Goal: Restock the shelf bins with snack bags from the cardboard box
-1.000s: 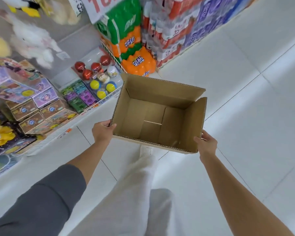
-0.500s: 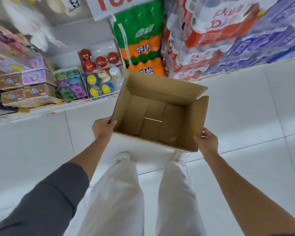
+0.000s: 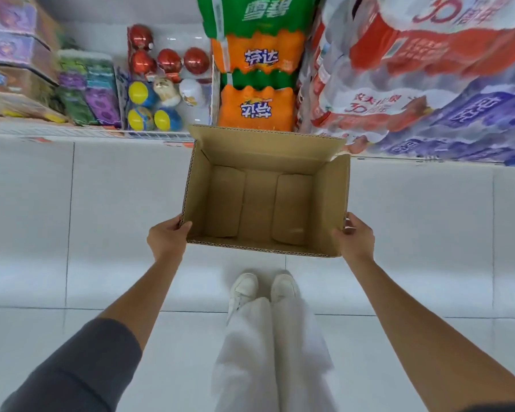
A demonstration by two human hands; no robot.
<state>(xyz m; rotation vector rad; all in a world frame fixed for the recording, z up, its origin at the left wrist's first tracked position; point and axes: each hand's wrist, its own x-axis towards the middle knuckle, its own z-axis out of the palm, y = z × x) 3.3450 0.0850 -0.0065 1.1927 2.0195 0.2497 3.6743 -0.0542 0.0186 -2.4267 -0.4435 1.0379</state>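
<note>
- The box hangs open-topped over the floor, just ahead of the person's shoes and close to the stacked drinks.
- The left hand grasps the near left corner, fingers curled round the edge. The right hand grasps the near right wall in the same way.
- No snack bags show inside, only the bare bottom flaps. My guess is that the restocking is over, or that this box must go.
- No snack bins are in view. The shelf to the left carries toy eggs and boxed toys.
- To carry it well, hold both sides evenly and keep the box level. An empty box is light but flexes, so grip at the corners.
- The far flap stands up near the packs, so turn away with care.
- The green pack reads "雪碧".
- The orange packs read "芬达"; the lower label is upside down.
- The water packs show "30周年", blurred.
- The writing on the purple packs is too blurred to read.
</note>
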